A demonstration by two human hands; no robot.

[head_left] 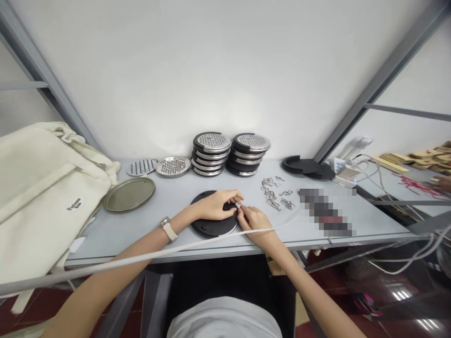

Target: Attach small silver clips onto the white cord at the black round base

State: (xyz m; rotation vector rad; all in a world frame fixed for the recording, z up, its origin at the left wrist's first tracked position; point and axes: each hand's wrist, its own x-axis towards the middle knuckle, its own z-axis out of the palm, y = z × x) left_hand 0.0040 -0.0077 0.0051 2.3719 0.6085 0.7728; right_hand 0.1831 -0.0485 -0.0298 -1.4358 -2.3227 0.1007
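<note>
A round grater [211, 227] in a black holder lies with its black side up on the table in front of me, a bit of silver rim showing at its lower right. My left hand [220, 205] rests over it, fingers bent around its right edge and thumb below. At that edge, my right hand [255, 224] pinches a small silver metal clasp [237, 205] between thumb and fingers. The left fingertips are close to the clasp; whether it is hooked to the grater cannot be made out. Loose metal clasps [270, 194] lie in a pile to the right.
Two stacks of round graters, a left stack [211, 155] and a right stack [248, 155], stand by the wall. Loose grater plates [173, 166], an olive round lid [129, 194] and a cream bag [45, 188] are left. Black holders [303, 165] lie right. A white cable [141, 256] crosses in front.
</note>
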